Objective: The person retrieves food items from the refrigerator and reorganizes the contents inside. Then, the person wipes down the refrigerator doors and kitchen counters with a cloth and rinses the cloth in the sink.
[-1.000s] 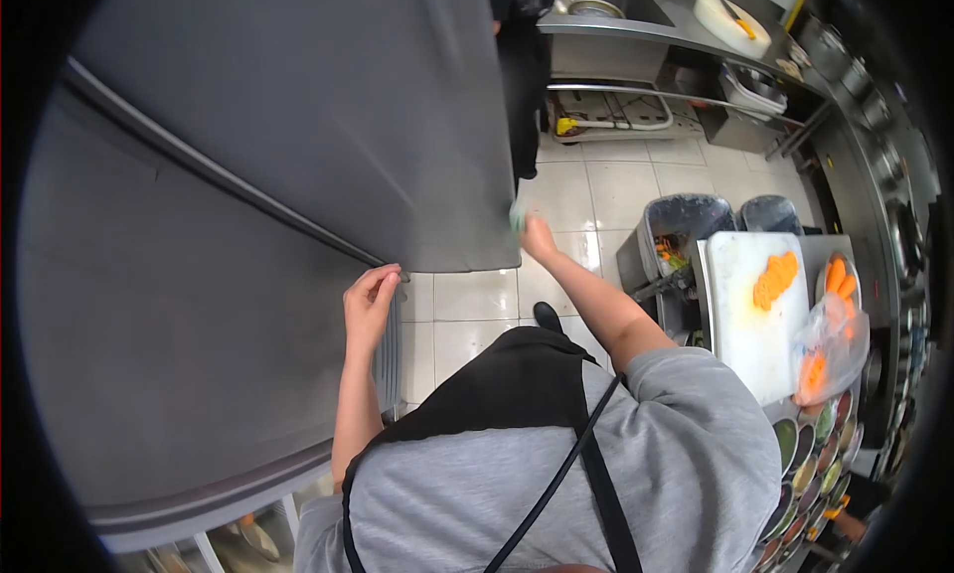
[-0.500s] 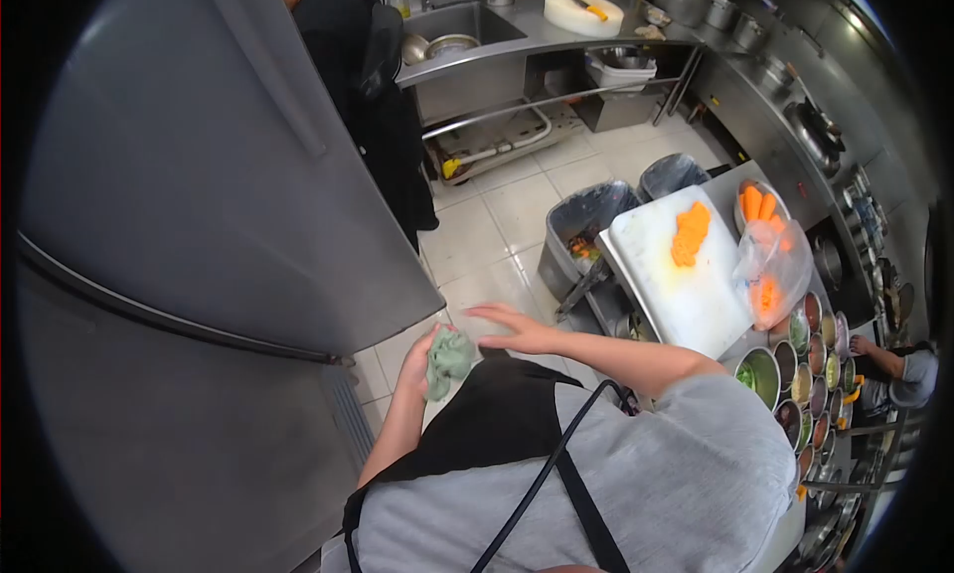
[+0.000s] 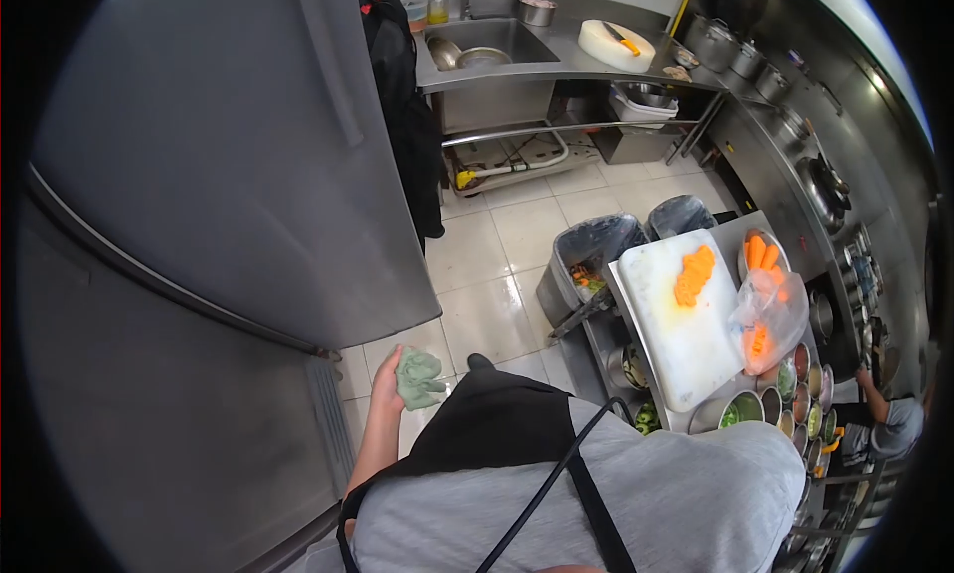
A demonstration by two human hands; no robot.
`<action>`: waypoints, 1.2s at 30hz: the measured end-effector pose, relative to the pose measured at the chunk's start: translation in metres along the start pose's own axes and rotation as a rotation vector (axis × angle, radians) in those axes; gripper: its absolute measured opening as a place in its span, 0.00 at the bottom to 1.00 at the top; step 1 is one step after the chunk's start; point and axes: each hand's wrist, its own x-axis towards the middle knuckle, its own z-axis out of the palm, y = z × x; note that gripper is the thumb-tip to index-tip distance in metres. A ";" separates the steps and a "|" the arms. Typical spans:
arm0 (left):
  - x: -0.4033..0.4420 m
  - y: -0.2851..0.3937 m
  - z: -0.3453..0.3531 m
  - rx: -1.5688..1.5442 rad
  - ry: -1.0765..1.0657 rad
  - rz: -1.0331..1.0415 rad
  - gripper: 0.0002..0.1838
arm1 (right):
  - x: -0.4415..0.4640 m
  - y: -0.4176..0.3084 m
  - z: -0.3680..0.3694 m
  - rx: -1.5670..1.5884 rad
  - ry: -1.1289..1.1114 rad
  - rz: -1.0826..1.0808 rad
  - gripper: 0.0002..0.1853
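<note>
My left hand (image 3: pixel 388 378) is closed on a crumpled pale green cloth (image 3: pixel 420 378), held low in front of my black apron (image 3: pixel 487 419). Part of the cloth hangs free on the side away from the palm. Beside this hand stands the large grey metal fridge (image 3: pixel 229 156). My right hand is out of sight. To my right, a white cutting board (image 3: pixel 676 325) bears a pile of chopped carrot (image 3: pixel 695 277).
Beyond the board lie whole carrots (image 3: pixel 762 253) and a plastic bag (image 3: pixel 770 320). Lined bins (image 3: pixel 591 245) stand past the table. A sink (image 3: pixel 497 41) lines the back. A person in black (image 3: pixel 402 126) is half behind the fridge; another person (image 3: pixel 894 424) works far right.
My right hand has left the cloth's side and gone out of view. My left hand, still gripping the cloth, has shifted slightly left. The person in black is now more hidden by the fridge.
</note>
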 end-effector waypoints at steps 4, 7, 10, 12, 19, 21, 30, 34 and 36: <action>-0.010 0.005 -0.017 -0.030 0.041 0.026 0.14 | -0.002 -0.012 0.018 -0.025 -0.027 -0.035 0.35; -0.018 0.006 -0.028 -0.071 0.053 0.031 0.14 | 0.015 -0.021 0.026 -0.075 -0.054 -0.012 0.35; -0.034 0.011 -0.023 -0.084 0.089 0.029 0.15 | 0.089 -0.012 0.027 -0.176 -0.107 0.054 0.36; -0.040 0.014 -0.028 -0.099 0.034 0.035 0.14 | 0.159 -0.024 0.028 -0.233 -0.178 0.086 0.36; -0.095 0.056 -0.033 0.127 0.111 0.530 0.27 | -0.047 -0.195 0.287 -0.594 -0.559 -0.580 0.29; -0.129 0.077 -0.008 0.346 0.120 0.657 0.30 | -0.112 -0.180 0.370 -0.668 -0.889 -0.599 0.31; -0.266 0.028 -0.003 1.133 1.283 1.202 0.32 | -0.294 -0.047 0.575 -0.580 -1.984 0.165 0.27; -0.318 -0.063 -0.040 0.784 1.617 0.850 0.25 | -0.485 -0.029 0.619 -0.334 -2.193 -0.459 0.27; -0.322 -0.121 -0.055 0.616 1.727 0.719 0.23 | -0.578 -0.024 0.669 -0.224 -2.202 -1.235 0.25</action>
